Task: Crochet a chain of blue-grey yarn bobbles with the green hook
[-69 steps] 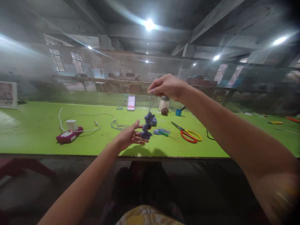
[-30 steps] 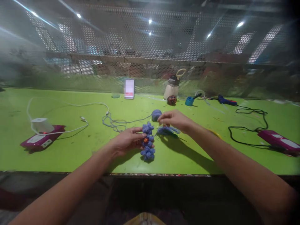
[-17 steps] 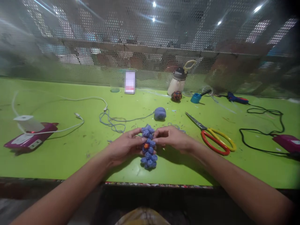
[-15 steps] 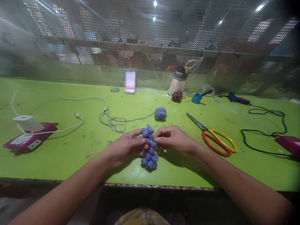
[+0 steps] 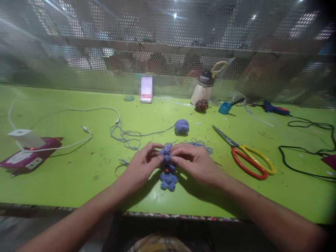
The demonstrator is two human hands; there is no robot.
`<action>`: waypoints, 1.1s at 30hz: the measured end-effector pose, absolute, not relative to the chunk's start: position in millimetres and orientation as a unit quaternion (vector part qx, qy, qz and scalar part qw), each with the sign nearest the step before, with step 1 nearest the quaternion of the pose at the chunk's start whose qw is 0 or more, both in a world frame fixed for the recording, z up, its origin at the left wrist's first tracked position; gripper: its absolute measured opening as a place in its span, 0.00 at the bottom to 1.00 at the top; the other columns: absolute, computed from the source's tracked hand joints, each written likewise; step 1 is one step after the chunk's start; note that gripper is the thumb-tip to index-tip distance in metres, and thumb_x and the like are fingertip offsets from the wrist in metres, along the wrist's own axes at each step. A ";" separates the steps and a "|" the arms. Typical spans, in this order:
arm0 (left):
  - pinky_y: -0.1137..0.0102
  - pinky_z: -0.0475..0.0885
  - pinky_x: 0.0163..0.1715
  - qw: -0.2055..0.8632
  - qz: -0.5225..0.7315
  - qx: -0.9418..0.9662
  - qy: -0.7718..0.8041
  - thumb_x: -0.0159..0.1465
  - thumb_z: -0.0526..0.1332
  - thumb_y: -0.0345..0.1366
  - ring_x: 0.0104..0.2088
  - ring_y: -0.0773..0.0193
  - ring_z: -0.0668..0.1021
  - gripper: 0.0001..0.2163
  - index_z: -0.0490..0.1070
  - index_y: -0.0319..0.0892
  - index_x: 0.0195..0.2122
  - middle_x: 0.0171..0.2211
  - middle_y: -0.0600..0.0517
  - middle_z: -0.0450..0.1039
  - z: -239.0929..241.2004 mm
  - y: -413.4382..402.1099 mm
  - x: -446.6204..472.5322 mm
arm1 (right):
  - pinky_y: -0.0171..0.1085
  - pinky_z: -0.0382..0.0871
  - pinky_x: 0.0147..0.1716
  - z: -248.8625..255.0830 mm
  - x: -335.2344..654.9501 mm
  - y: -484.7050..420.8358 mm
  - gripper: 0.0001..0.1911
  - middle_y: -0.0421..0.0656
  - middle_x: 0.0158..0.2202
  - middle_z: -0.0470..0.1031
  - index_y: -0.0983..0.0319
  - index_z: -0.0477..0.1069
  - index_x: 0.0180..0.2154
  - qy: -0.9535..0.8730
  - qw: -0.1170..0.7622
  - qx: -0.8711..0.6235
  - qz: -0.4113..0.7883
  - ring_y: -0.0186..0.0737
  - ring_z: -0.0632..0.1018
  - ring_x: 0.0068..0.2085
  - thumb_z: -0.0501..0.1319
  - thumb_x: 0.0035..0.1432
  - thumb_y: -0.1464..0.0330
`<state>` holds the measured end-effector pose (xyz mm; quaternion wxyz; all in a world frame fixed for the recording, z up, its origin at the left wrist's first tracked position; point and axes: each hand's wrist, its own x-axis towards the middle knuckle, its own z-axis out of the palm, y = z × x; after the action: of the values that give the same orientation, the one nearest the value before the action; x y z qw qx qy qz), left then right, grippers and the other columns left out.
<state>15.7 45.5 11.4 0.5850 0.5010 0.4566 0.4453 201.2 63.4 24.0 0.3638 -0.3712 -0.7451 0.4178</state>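
Note:
Between my two hands, near the table's front edge, is a strip of blue crocheted flowers (image 5: 168,181) with an orange-red bead in one flower's centre. My left hand (image 5: 147,162) pinches its upper part from the left, thumb on top. From the right, my right hand (image 5: 193,161) grips the same part between thumb and fingertips. The lowest flower hangs flat below the fingers, while the upper ones are folded and partly hidden. Beyond the hands lies a ball of blue yarn (image 5: 181,127), its strand running left into loose loops. More loose blue yarn (image 5: 201,144) lies behind my right hand.
Large scissors (image 5: 249,157) with red and yellow handles lie at right. A purple power strip (image 5: 34,159) with a white charger stands at left. Toward the back are a phone (image 5: 146,89), a bottle (image 5: 203,87), a multicoloured yarn ball (image 5: 201,105), a blue container (image 5: 225,107) and a glue gun (image 5: 275,107).
The upper flowers have been folded and turned between my fingers, and the bead now sits lower. My right hand has moved closer in. The view has shifted slightly.

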 end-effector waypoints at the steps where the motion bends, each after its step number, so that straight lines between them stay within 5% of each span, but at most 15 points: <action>1: 0.66 0.70 0.40 0.589 0.443 0.505 0.449 0.60 0.65 0.33 0.38 0.59 0.76 0.11 0.72 0.42 0.43 0.34 0.49 0.76 12.7 44.1 16.1 | 0.45 0.68 0.41 23.5 200.3 63.2 0.06 0.45 0.34 0.77 0.57 0.75 0.29 -0.745 0.362 -0.373 0.417 0.42 0.76 0.38 0.61 0.57 0.71; 8: 0.69 0.70 0.36 0.650 0.435 0.466 0.413 0.58 0.66 0.32 0.34 0.64 0.76 0.08 0.73 0.42 0.39 0.34 0.50 0.76 14.9 43.2 17.2 | 0.45 0.68 0.40 18.6 196.8 61.9 0.06 0.44 0.32 0.75 0.58 0.74 0.26 -0.724 0.378 -0.373 0.441 0.42 0.75 0.37 0.62 0.55 0.72; 13: 0.71 0.70 0.32 0.656 0.434 0.447 0.426 0.57 0.67 0.29 0.29 0.66 0.75 0.07 0.72 0.40 0.35 0.28 0.53 0.74 12.3 46.6 14.8 | 0.39 0.66 0.27 15.3 201.1 61.6 0.04 0.41 0.23 0.73 0.61 0.75 0.29 -0.611 0.345 -0.412 0.582 0.35 0.72 0.25 0.65 0.52 0.67; 18: 0.66 0.74 0.38 0.724 0.431 0.378 0.384 0.56 0.68 0.27 0.33 0.62 0.79 0.10 0.72 0.40 0.38 0.32 0.50 0.77 11.2 45.2 13.0 | 0.36 0.64 0.24 16.7 205.1 59.1 0.08 0.41 0.21 0.74 0.62 0.74 0.30 -0.547 0.335 -0.414 0.646 0.32 0.71 0.22 0.67 0.52 0.64; 33: 0.74 0.74 0.39 0.763 0.421 0.352 0.342 0.56 0.69 0.25 0.33 0.68 0.80 0.12 0.74 0.39 0.41 0.33 0.50 0.81 12.3 43.5 10.8 | 0.36 0.66 0.26 33.7 203.7 33.6 0.05 0.42 0.26 0.76 0.63 0.77 0.30 -0.704 0.348 -0.390 0.481 0.34 0.72 0.27 0.62 0.55 0.72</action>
<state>10.8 43.5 12.3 0.7630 0.3516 0.3419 0.4212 203.7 33.6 33.7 0.3478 -0.3900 -0.7037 0.4815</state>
